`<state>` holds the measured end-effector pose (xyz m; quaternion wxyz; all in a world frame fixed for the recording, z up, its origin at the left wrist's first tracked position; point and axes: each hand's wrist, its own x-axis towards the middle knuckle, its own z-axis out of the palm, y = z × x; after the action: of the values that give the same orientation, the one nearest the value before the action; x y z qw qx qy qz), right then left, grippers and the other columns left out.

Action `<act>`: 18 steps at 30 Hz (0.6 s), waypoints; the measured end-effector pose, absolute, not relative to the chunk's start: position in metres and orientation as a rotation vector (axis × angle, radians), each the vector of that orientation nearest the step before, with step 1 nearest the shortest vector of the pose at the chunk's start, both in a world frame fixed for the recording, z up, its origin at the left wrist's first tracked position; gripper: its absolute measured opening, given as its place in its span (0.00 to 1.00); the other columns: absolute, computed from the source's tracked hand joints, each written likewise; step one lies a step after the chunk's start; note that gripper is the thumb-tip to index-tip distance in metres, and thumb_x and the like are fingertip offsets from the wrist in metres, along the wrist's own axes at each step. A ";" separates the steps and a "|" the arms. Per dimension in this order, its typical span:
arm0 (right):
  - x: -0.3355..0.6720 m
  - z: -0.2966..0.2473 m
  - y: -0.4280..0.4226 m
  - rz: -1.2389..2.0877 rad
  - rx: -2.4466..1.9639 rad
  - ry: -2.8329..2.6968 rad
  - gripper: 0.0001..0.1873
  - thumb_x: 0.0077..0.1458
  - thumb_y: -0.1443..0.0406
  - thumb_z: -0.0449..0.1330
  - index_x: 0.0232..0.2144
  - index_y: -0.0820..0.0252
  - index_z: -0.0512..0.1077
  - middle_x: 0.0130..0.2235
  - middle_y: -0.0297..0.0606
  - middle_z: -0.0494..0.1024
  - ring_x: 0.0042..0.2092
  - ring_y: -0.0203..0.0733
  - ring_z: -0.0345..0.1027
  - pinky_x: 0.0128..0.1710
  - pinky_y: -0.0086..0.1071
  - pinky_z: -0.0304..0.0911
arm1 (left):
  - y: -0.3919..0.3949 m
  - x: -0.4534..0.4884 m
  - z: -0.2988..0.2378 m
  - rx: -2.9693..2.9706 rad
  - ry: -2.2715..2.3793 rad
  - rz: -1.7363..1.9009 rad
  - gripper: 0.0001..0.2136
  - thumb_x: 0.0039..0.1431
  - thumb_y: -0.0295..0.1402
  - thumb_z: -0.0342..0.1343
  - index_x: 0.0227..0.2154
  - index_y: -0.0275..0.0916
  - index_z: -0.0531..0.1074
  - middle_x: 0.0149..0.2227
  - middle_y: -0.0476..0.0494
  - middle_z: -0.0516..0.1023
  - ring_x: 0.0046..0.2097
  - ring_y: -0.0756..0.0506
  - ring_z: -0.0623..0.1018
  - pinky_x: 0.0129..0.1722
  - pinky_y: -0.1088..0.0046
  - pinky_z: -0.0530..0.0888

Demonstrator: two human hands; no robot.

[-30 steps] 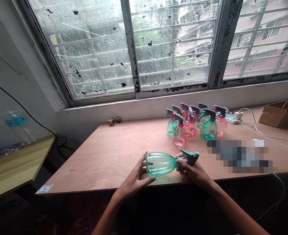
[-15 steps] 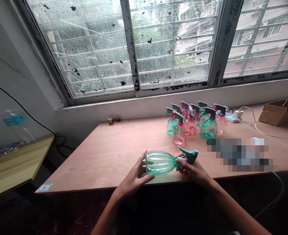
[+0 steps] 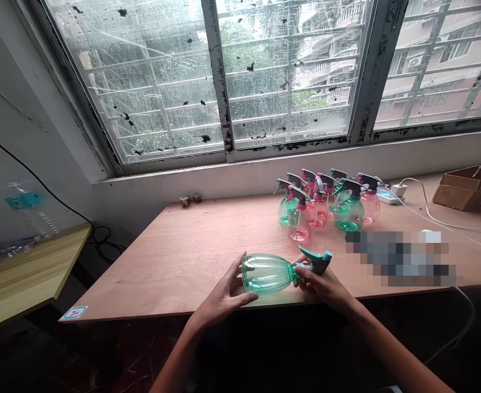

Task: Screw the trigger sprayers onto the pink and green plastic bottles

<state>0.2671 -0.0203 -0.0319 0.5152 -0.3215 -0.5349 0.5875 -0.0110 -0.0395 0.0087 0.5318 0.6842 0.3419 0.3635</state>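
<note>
Left hand: the left hand (image 3: 224, 297) cups the body of the bottle from the near side, its fingers (image 3: 237, 273) spread wide and curved around the plastic, with a firm hold as far as I can see from here.

Right hand: the right hand (image 3: 324, 289) is closed around the neck, its fingers (image 3: 306, 275) wrapped just below the sprayer head.

Bottle in hand: a clear teal plastic spray bottle (image 3: 267, 274) lies on its side between the hands, over the front edge of the surface, with its trigger head (image 3: 318, 262) fitted and pointing right. I can't tell whether it touches the wood. No liquid is obvious inside.

Other bottles: about nine spray bottles (image 3: 318, 210), pink and green, stand upright in a tight group towards the back right, all with trigger heads on and well apart from the hands. I can't tell from here how full they are.

Surface: a plywood surface (image 3: 162, 262) runs beneath the window (image 3: 224, 82), with two small wooden cubes (image 3: 189, 200) at the back.

Rest: a power strip (image 3: 387, 196) and white cables sit at the right, beside a cardboard box (image 3: 465, 188). A blurred patch (image 3: 399, 259) hides whatever lies in front of them.
</note>
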 end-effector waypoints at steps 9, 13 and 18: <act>0.267 -0.031 -0.021 1.408 -0.775 -1.281 0.16 0.58 0.53 0.64 0.35 0.59 0.68 0.22 0.31 0.76 0.16 0.29 0.59 0.14 0.21 0.51 | -0.040 -0.011 0.011 1.610 0.766 0.898 0.42 0.58 0.32 0.63 0.68 0.56 0.43 0.69 0.40 0.55 0.65 0.35 0.64 0.63 0.52 0.66; 0.268 -0.034 -0.020 1.400 -0.774 -1.287 0.16 0.57 0.53 0.64 0.34 0.59 0.69 0.21 0.31 0.76 0.16 0.29 0.60 0.14 0.21 0.51 | -0.039 -0.012 0.010 1.602 0.768 0.878 0.37 0.59 0.32 0.63 0.67 0.54 0.50 0.68 0.40 0.57 0.66 0.34 0.62 0.62 0.52 0.66; 0.269 -0.036 -0.019 1.419 -0.772 -1.286 0.16 0.58 0.53 0.64 0.34 0.59 0.68 0.22 0.32 0.77 0.16 0.30 0.60 0.14 0.22 0.49 | -0.039 -0.012 0.006 1.603 0.756 0.883 0.43 0.57 0.29 0.64 0.67 0.59 0.44 0.67 0.41 0.57 0.60 0.38 0.70 0.62 0.52 0.67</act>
<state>0.2690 -0.0188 -0.0359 0.5128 -0.3212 -0.5346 0.5900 -0.0120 -0.0394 0.0064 0.5485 0.6770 0.3191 0.3730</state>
